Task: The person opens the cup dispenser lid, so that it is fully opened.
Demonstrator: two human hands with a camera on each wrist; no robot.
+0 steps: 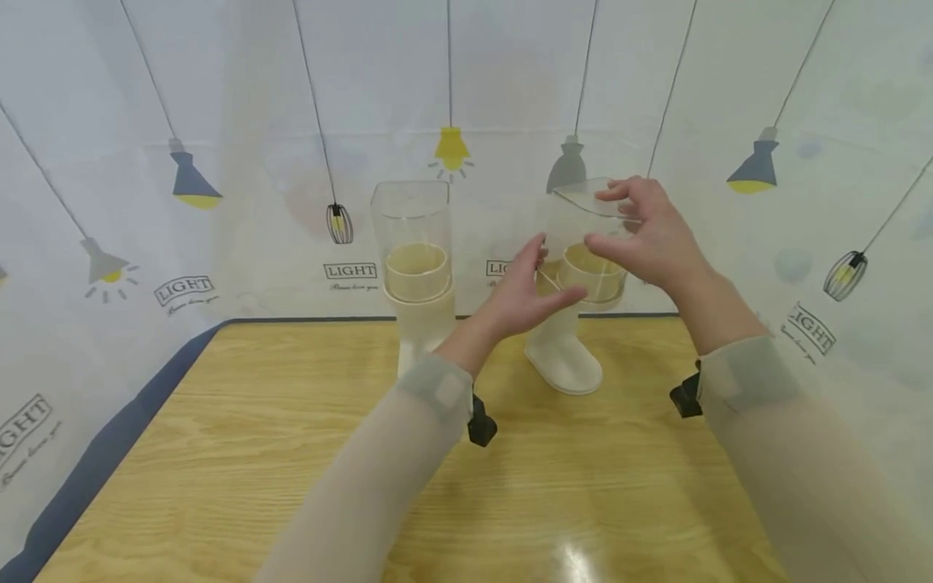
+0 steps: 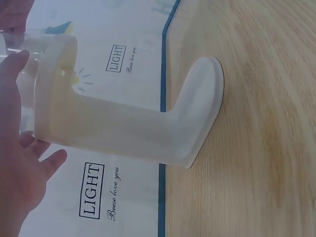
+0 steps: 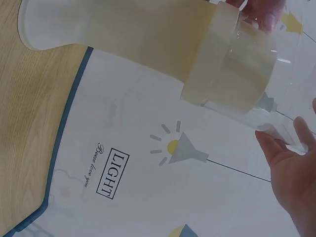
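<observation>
As the left hand (image 1: 521, 293) spreads thumb and fingers round the left side of a clear sleeve (image 1: 572, 227), the right hand (image 1: 649, 235) pinches its upper right edge, thumb opposite fingers. The sleeve stands around the top of the right boot (image 1: 567, 360), long axes upright, near the far edge of the table (image 1: 219, 486); the toe points near and slightly right. Seating the sleeve seems the step in hand; the next move probably calls for squaring it. Farther left stands a matching boot (image 1: 424, 324), before the patterned wall (image 1: 510, 65).
</observation>
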